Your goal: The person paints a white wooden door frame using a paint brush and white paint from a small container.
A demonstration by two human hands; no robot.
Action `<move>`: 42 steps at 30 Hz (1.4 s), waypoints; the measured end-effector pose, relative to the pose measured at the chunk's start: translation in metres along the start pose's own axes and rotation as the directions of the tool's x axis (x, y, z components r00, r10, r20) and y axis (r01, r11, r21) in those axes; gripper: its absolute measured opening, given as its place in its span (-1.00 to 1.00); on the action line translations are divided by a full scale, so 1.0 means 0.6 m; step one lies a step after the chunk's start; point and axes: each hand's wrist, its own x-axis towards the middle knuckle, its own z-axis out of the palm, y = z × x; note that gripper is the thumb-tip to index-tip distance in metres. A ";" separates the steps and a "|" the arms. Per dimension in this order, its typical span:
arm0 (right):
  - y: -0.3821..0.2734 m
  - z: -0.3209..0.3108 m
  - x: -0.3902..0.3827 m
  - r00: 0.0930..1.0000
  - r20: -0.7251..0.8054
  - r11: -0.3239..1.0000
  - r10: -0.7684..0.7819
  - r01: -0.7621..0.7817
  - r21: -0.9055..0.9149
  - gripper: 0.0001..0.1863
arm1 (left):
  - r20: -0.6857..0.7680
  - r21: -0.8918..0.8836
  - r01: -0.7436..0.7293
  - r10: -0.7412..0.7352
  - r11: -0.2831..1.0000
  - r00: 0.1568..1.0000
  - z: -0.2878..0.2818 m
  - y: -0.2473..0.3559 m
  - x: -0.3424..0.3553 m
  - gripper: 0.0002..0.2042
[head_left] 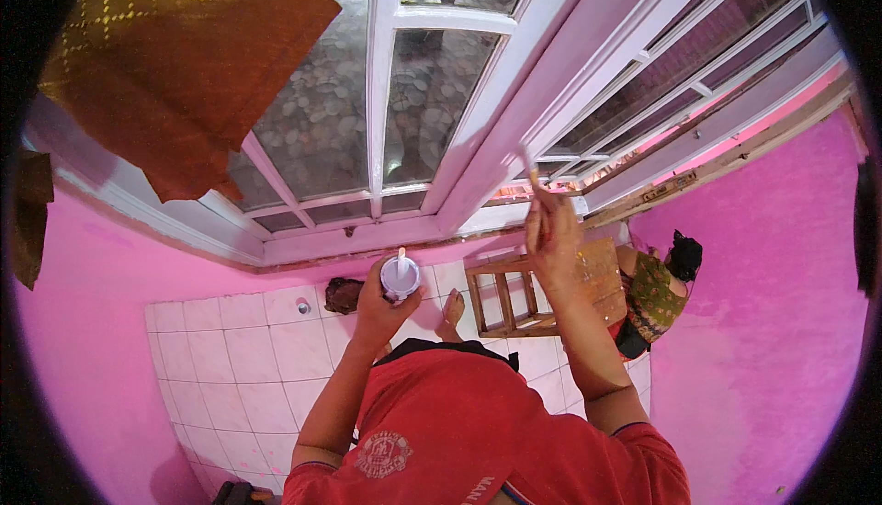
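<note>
My left hand (381,303) is closed around a small open can of pale lavender paint (401,277), held upright below the window. A light flat stick (401,258) stands up out of the can. Raised in front of the white window frame (501,151), my right hand (554,243) grips a thin paintbrush (534,177). Its tip points up at the frame post; motion blurs it, and I cannot tell whether it touches. The panes (441,105) beside the post are dark glass.
An orange-brown curtain (184,82) hangs at upper left. A wooden step stool (501,303) stands below my right arm, with another person (657,298) beside it by the pink wall (753,321). A dark brown object (344,295) and a small cup (303,306) are on the tiled floor (248,353).
</note>
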 end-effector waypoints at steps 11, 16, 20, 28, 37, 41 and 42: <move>0.014 0.025 -0.060 0.955 0.277 0.994 0.108 -0.098 -0.050 -0.79 | -0.007 0.083 -0.055 0.056 0.995 0.998 0.001 0.011 -0.005 -0.40; 0.003 -0.015 0.011 0.980 0.176 0.996 0.092 -0.087 -0.033 -0.78 | 0.006 0.069 -0.004 0.004 0.998 1.000 -0.007 0.011 -0.006 -0.38; -0.010 -0.056 0.067 0.999 -0.009 0.998 -0.049 0.048 -0.046 -0.75 | -0.006 -0.005 0.003 -0.003 1.000 1.000 -0.003 0.003 -0.007 -0.37; 0.033 0.026 -0.055 0.997 0.070 1.000 -0.013 0.013 0.001 -0.75 | 0.009 0.056 0.005 -0.006 0.998 1.000 0.001 0.005 -0.015 -0.35; 0.047 0.124 -0.183 0.911 0.367 0.975 0.188 -0.217 0.039 -0.85 | -0.006 0.069 0.028 -0.028 0.997 1.000 -0.009 -0.007 -0.024 -0.36; 0.051 0.118 -0.169 0.900 0.396 0.975 0.184 -0.219 0.046 -0.86 | -0.012 0.067 0.007 -0.006 0.998 1.000 -0.002 -0.002 -0.026 -0.39; 0.049 0.108 -0.155 0.905 0.381 0.975 0.188 -0.218 0.038 -0.85 | -0.011 0.066 0.007 -0.006 0.998 1.000 0.002 0.001 -0.026 -0.39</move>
